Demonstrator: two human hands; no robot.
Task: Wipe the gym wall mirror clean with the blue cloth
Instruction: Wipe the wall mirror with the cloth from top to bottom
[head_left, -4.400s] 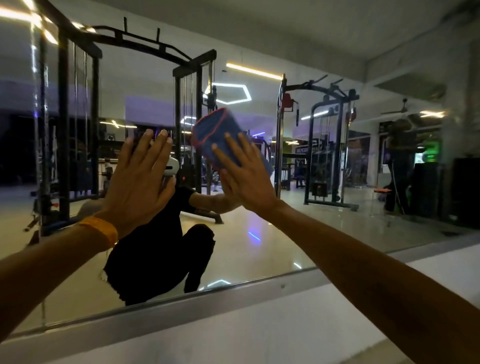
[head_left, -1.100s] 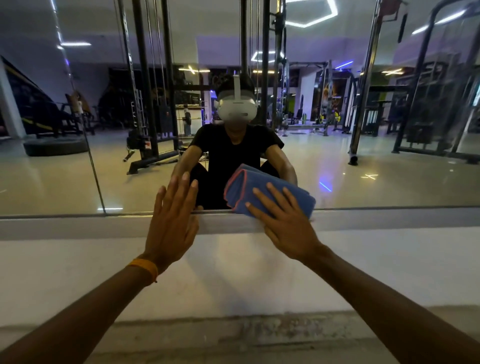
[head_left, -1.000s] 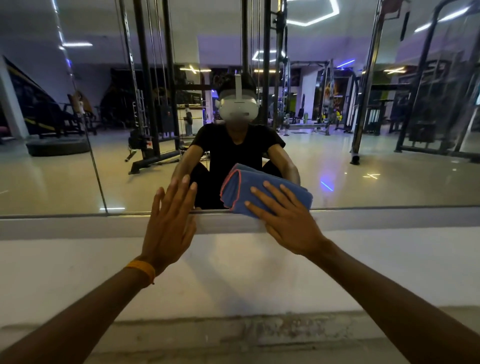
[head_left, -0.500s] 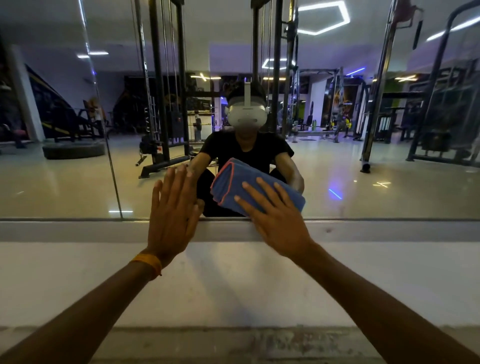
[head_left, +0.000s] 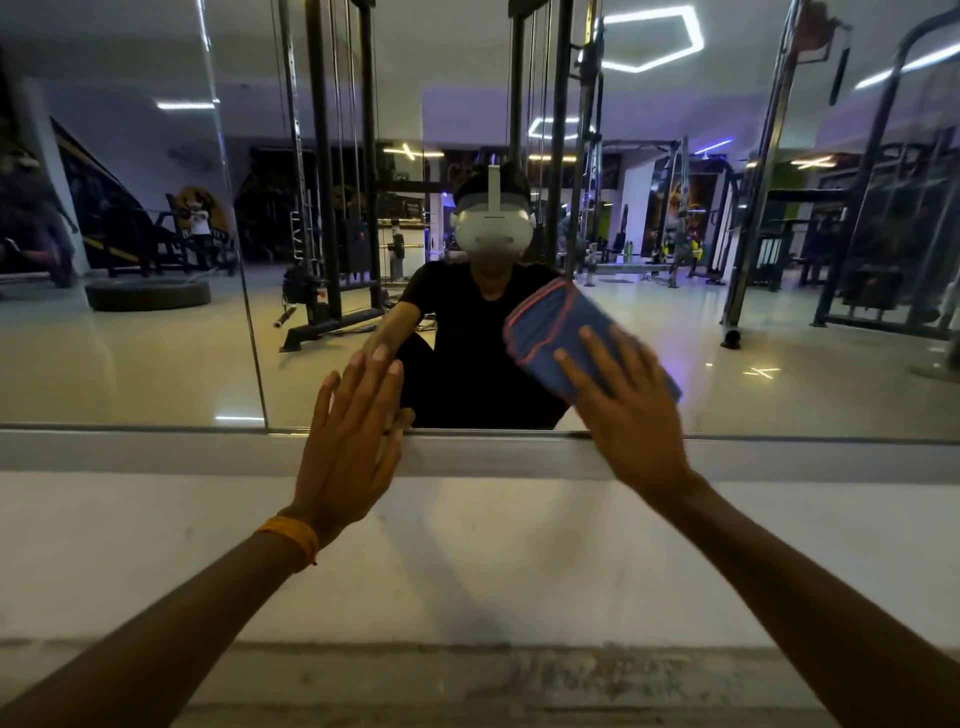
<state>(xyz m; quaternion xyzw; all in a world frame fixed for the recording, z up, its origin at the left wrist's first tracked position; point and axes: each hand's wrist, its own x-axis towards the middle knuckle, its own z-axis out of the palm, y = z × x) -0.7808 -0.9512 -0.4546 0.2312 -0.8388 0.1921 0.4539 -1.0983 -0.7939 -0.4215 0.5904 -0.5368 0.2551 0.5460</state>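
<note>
Mirror (head_left: 156, 364): wall-mounted glass across the whole upper view, vertical seam left of centre; rigid, smooth, breakable, best pressed evenly.

White wall (head_left: 467, 561): plain band below the glass.

Grey ledge (head_left: 156, 452): narrow level strip between mirror and wall.

Right hand (head_left: 636, 415): laid flat over the lower right part of the cloth, fingers straight and spread, without curl or pinch; pressing the pad onto the glass, heel across the ledge.

Left hand (head_left: 348, 441): flat and empty, fingers straight and close together, tips on the glass low down, palm over the ledge; apparently a brace.

Blue cloth (head_left: 550, 332): folded into a thick oblong pad, red stitching along the edges; on the mirror just above its lower edge, right of the reflected person, slightly blurred. Long axis diagonal, upper left to lower right; red-edged end pointing up and left, other end hidden beneath the palm. Judged soft, light and limp, likely to unfold or slide if loosely held; best controlled by a broad flat palm over the middle, or by thumb and fingers around a folded edge.

Orange wristband (head_left: 291, 535): on the left wrist.
</note>
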